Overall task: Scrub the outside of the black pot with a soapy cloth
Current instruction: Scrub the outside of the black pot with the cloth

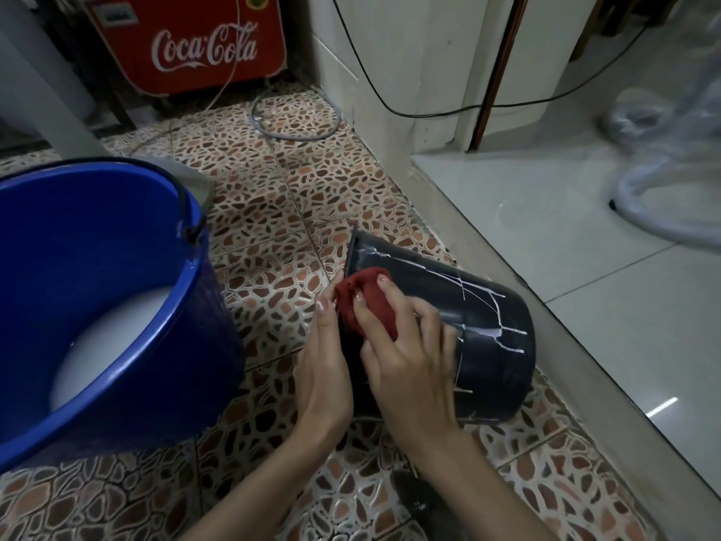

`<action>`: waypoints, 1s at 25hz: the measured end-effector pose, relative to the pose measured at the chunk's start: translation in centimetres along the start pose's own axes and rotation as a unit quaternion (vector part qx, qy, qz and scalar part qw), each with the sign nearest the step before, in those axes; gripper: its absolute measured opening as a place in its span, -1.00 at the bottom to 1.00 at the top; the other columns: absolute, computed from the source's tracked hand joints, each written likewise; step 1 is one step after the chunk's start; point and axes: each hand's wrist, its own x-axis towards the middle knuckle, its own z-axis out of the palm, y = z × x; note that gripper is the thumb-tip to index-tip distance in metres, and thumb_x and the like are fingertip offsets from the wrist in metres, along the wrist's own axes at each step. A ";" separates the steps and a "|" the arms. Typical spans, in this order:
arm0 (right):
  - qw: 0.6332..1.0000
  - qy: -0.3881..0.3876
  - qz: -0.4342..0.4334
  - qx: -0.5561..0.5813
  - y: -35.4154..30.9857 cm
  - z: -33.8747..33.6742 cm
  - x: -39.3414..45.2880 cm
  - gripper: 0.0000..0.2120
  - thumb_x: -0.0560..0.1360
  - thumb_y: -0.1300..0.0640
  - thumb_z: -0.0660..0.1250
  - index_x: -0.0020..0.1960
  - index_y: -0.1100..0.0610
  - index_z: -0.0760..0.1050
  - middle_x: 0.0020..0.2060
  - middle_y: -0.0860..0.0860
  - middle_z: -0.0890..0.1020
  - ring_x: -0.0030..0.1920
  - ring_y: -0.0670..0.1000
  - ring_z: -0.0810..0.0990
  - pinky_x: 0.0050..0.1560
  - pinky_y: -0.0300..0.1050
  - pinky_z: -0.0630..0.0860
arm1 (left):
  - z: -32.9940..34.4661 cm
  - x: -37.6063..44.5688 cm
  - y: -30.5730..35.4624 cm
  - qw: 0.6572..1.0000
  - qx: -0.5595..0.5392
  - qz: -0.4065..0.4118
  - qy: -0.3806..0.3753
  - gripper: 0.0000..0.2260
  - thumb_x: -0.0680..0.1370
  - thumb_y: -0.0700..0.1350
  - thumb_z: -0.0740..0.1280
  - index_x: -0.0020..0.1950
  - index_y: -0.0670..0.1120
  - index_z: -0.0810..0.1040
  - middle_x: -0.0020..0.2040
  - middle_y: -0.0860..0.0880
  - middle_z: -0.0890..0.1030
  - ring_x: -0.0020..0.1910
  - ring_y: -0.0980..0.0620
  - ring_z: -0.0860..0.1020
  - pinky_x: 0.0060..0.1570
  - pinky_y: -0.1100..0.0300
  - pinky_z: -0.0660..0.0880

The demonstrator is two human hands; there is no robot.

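The pebble-pattern tiled floor (296,197) fills most of the view and stays bare in the middle, between the bucket and the step. On the right it ends at a raised grey step (480,244), and above this edge lies a smooth pale floor (565,212) with crumpled clear plastic (663,158) on it. A black cable (429,111) hangs across the white wall at the corner.

The blue bucket (128,345) stands at the left, with white soapy water (113,337) in its bottom; its rim is near the left hand but does not touch it. Far behind, a red Coca-Cola cooler (195,41) stands against the back, and a grey hose loop (296,115) lies on the tiles in front of it.

The black pot (487,337) lies on its side on the tiles, just beside the step, with white streaks running over its wall. One flat end points away, toward the cooler; the wider end points to the right, very near the step edge.

The right hand (405,357) lies on top of the pot, its fingers curled over the red cloth (366,302) and pressing it on the wall. The left hand (324,361) rests against the pot's left side, fingers rather straight and close together, the fingertips touching the cloth edge. I cannot tell if its thumb grips anything.
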 end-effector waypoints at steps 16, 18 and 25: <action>0.990 0.081 0.056 0.102 5.7 -2.0 -4.1 -0.57 0.52 0.20 0.19 0.37 0.00 0.43 0.33 0.12 0.42 0.19 0.12 0.37 0.15 -0.13 0.36 | -0.8 1.7 1.7 0.996 -0.017 0.001 -0.089 -0.62 0.72 0.09 -0.07 0.52 0.32 0.25 0.29 0.58 0.28 0.32 0.60 0.23 0.35 0.37 0.23; 0.995 0.039 -0.061 0.068 3.3 -1.2 -4.4 -0.57 0.53 0.18 0.21 0.39 -0.01 0.42 0.37 0.05 0.43 0.22 0.08 0.40 0.13 -0.09 0.35 | -0.8 1.6 1.5 0.995 -0.039 -0.003 -0.095 -0.58 0.71 0.11 -0.14 0.55 0.26 0.23 0.34 0.49 0.32 0.36 0.51 0.27 0.40 0.35 0.23; 0.999 0.001 0.041 0.027 2.7 0.9 -0.3 -0.54 0.52 0.11 0.14 0.40 0.00 0.45 0.37 0.03 0.50 0.23 0.07 0.38 0.16 0.01 0.30 | -0.4 1.6 0.9 0.996 -0.046 0.002 -0.073 -0.54 0.66 0.27 -0.16 0.48 0.35 0.31 0.50 0.21 0.38 0.49 0.17 0.33 0.49 -0.06 0.28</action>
